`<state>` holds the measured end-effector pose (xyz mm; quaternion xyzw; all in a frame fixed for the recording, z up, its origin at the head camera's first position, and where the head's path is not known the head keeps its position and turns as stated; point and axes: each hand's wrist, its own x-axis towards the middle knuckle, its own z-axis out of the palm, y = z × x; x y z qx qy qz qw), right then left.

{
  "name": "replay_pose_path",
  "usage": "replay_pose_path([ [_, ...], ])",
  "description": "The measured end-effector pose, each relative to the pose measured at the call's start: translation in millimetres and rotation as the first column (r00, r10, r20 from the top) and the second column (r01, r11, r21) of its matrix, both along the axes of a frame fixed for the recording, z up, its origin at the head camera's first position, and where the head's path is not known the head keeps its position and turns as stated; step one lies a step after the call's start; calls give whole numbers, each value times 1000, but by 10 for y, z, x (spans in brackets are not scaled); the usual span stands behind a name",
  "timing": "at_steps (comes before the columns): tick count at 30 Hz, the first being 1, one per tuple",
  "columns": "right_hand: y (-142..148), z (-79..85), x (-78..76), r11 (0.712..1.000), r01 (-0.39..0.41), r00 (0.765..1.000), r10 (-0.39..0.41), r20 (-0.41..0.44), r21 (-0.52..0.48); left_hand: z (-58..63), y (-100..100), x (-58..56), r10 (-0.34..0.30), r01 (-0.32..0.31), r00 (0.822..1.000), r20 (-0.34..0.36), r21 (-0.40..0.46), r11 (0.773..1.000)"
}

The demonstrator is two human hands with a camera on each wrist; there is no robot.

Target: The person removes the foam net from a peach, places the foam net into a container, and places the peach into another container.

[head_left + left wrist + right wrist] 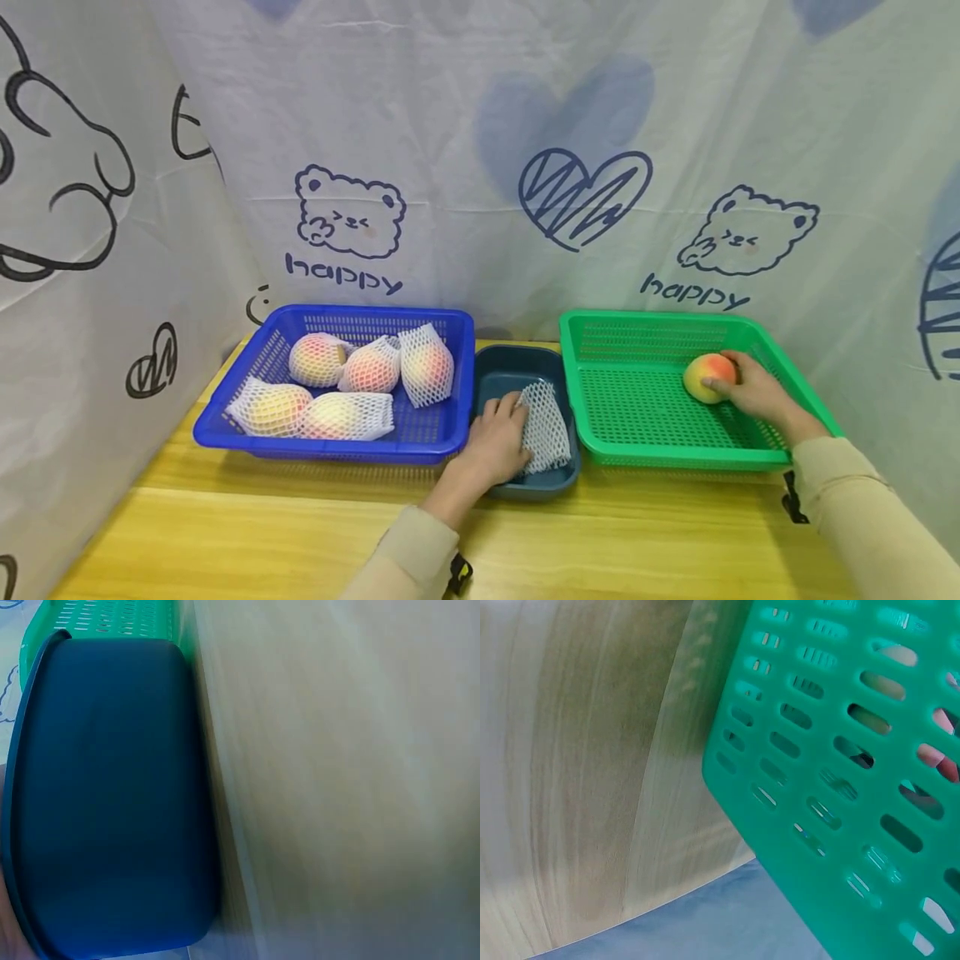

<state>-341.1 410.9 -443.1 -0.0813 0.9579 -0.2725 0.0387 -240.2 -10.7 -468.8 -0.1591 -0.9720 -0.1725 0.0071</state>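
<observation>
In the head view my right hand [761, 398] holds a bare peach [707, 379], red and yellow, low inside the right part of the green basket [686, 457]. Its thumb lies across the near side of the fruit, and the fingers go round the back. My left hand [495, 442] reaches into the dark blue tray [525, 492] with its fingers spread loosely. A white foam net sleeve [546, 429] lies in the tray right beside it, fingertips and thumb at the sleeve's left edge. Both wrist views mostly show container walls that hide the hands' work.
Left of the tray stands a blue basket [330, 447] with several peaches [371, 367] in white foam nets. All three containers sit side by side on a yellow wooden table [285, 525]. Behind them hangs a printed white cloth [465, 250], with another stretch along the left side.
</observation>
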Motion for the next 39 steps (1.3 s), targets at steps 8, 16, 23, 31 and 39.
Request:
replay_pose_path([
  [8, -8, 11, -2, 999, -2, 1000, 3, -22, 42, 0, 35, 7, 40, -30, 990, 133, -77, 997],
  [16, -8, 32, -1, 994, 24, 999, -20, -32, 109, 39, 38, 34, 49, -31, 976, 212, -87, 996],
  [23, -18, 52, 9, 989, 33, 997, -23, -71, 145, 32, 17, 15, 23, -18, 985, 173, -30, 999],
  [31, -42, 117, 113, 988, 26, 997, -15, -77, 150, 5, -5, -9, -22, 18, 998, 51, 69, 997],
  [39, -159, 245, 283, 991, 46, 988, -28, -149, 123, 122, -5, 128, -68, 84, 993, -93, 178, 980],
])
